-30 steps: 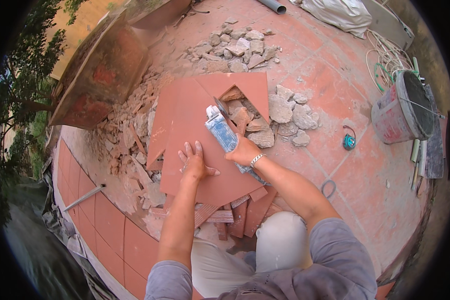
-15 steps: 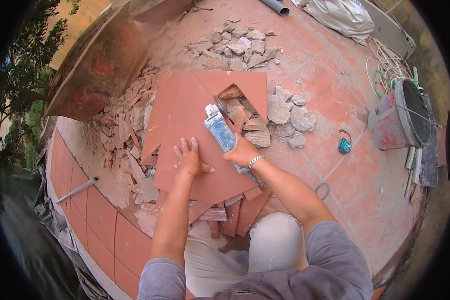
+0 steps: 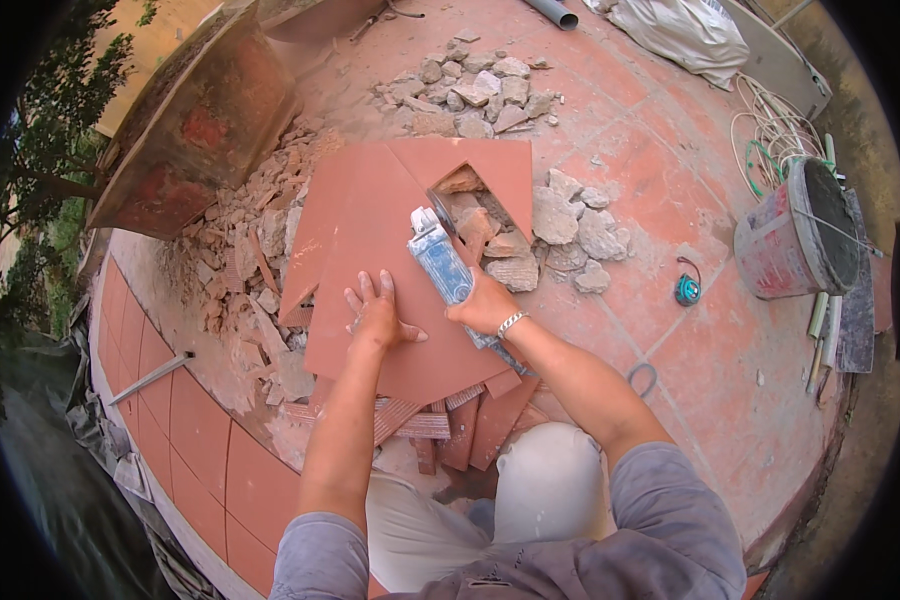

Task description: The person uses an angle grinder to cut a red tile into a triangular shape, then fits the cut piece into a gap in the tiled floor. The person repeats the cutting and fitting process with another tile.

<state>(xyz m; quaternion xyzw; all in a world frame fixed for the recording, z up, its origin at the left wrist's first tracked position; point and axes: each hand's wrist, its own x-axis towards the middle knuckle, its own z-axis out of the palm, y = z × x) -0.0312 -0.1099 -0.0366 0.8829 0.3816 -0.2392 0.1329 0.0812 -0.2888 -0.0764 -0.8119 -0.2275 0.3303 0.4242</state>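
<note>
— While the person kneels over the work, where do the hands sit?

— Left hand (image 3: pixel 378 318) lies flat on a large terracotta tile (image 3: pixel 390 260), fingers spread apart and pressed down on its surface. Right hand (image 3: pixel 487 305), a metal bracelet at the wrist, is wrapped around the body of a dusty blue-grey angle grinder (image 3: pixel 442 258), fingers curled tight about it.

— And where is the tile?

— It rests at the middle of the view, on top of a stack of broken tile strips (image 3: pixel 450 425), just ahead of the person's knees. A rectangular notch is cut from its far right corner, and rubble (image 3: pixel 490 240) shows through the gap. The grinder's head sits at the edge of that notch; whether the disc touches the tile is hard to tell from here.

— What lies around?

— Grey stone chunks (image 3: pixel 575 225) just right of the tile, more in a heap (image 3: pixel 470 85) beyond it. A rusty wheelbarrow (image 3: pixel 195 130) at far left. A red bucket (image 3: pixel 785 235) at right, a small teal tape measure (image 3: pixel 686 290) between it and the stones.
</note>
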